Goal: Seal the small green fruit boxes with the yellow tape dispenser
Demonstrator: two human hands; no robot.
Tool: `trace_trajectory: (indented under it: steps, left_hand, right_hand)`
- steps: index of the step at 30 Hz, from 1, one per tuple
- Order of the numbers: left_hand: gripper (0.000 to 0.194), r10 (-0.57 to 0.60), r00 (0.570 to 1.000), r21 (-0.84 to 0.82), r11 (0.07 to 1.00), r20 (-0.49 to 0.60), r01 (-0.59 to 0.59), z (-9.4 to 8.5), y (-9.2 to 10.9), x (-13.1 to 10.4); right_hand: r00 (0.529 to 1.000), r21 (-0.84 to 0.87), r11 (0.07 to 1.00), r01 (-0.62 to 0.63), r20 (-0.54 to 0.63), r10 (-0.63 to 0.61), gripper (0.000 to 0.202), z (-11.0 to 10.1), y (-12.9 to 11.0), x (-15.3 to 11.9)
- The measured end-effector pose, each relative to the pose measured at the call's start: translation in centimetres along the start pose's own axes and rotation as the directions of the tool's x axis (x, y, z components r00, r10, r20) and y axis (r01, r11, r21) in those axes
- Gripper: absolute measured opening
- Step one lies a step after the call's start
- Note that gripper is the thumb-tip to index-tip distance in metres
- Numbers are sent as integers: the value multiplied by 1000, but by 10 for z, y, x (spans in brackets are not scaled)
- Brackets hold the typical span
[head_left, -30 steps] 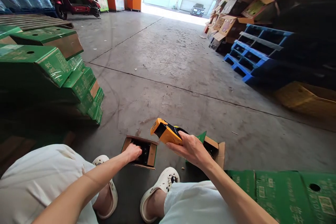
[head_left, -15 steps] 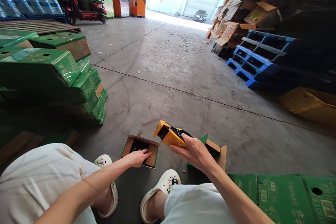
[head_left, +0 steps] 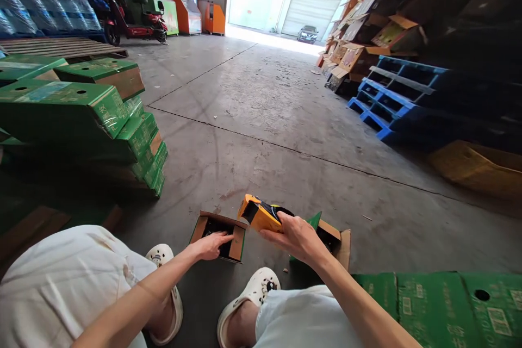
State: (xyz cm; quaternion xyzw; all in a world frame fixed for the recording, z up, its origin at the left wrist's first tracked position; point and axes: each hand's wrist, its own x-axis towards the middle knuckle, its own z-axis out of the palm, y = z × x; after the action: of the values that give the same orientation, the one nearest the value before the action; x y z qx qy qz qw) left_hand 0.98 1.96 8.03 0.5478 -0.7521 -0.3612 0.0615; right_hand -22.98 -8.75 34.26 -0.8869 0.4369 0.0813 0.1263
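Note:
I sit low over a concrete floor in white trousers and white clogs. My right hand (head_left: 297, 237) grips an orange and black hand tool (head_left: 261, 213), held just above the floor. My left hand (head_left: 211, 244) reaches into a small open cardboard box (head_left: 237, 243) with dark small parts inside, fingers spread over its contents. A second small open box with a green flap (head_left: 332, 234) lies behind my right hand, partly hidden by it.
Stacked green cartons (head_left: 81, 114) rise at my left. A flattened green carton (head_left: 436, 307) lies by my right leg. Blue pallets (head_left: 391, 98) and piled cardboard stand at the right. A red scooter (head_left: 134, 16) is parked far left, near an open doorway.
My left hand has slid from the box's left part toward its right side and spread its fingers. The right hand with the tool has dropped slightly.

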Motion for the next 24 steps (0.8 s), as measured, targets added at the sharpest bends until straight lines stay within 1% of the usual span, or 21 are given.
trace_trajectory:
  steps: [2, 3, 4, 5, 6, 7, 8, 9, 11, 14, 16, 19, 21, 23, 24]
  left_hand:
    - [78, -99, 992, -71, 993, -77, 94, -18, 1, -7]
    - [70, -182, 974, -118, 979, -134, 166, -29, -1, -12]
    - [61, -281, 940, -165, 954, -192, 251, -39, -4, -18]
    - [54, -388, 890, -208, 916, -239, 344, -48, -9, -24]
    - [48, -489, 830, -242, 868, -268, 433, -54, -15, -29]
    - [42, -567, 776, -263, 821, -276, 506, -57, -20, -35]
    - [35, -619, 740, -274, 784, -264, 557, -56, -24, -39]
    - [30, -648, 724, -283, 758, -236, 587, -52, -28, -41]
    - [23, -681, 712, -309, 723, -168, 618, -37, -30, -42]
    - [21, -725, 680, -348, 669, -110, 657, -13, -28, -34]
    - [24, -754, 648, -359, 638, -110, 681, -3, -29, -28]
    - [27, -789, 604, -371, 598, -115, 710, 1, -32, -22]
    - [27, -801, 587, -392, 580, -117, 714, 2, -34, -21]
    - [26, -798, 593, -425, 577, -111, 697, 2, -35, -22]
    - [25, -789, 606, -446, 581, -102, 681, 1, -36, -24]
  right_hand:
    - [999, -64, 998, 21, 27, -19, 40, 5, 1, -1]
    - [999, -92, 995, 33, 43, -29, 39, 8, 2, -1]
    - [998, -116, 992, 42, 59, -35, 38, 11, 3, -1]
    - [997, -135, 990, 45, 72, -36, 37, 13, 4, 0]
    - [996, -150, 988, 46, 85, -33, 36, 15, 6, 0]
    - [995, -160, 986, 47, 94, -32, 36, 16, 7, 1]
    - [995, -167, 985, 48, 100, -32, 36, 17, 8, 2]
    - [994, -171, 984, 49, 101, -32, 36, 18, 9, 3]
    - [994, -169, 984, 55, 104, -38, 37, 17, 9, 5]
    - [993, -154, 986, 65, 106, -49, 38, 16, 7, 7]
    - [992, -146, 986, 76, 113, -59, 37, 15, 3, 9]
    - [988, -167, 983, 80, 141, -57, 36, 18, -5, 12]
    - [980, -199, 976, 90, 192, -51, 37, 23, -11, 13]
    - [963, -226, 967, 115, 262, -53, 38, 30, -17, 12]
    - [953, -238, 963, 129, 297, -54, 38, 35, -20, 11]
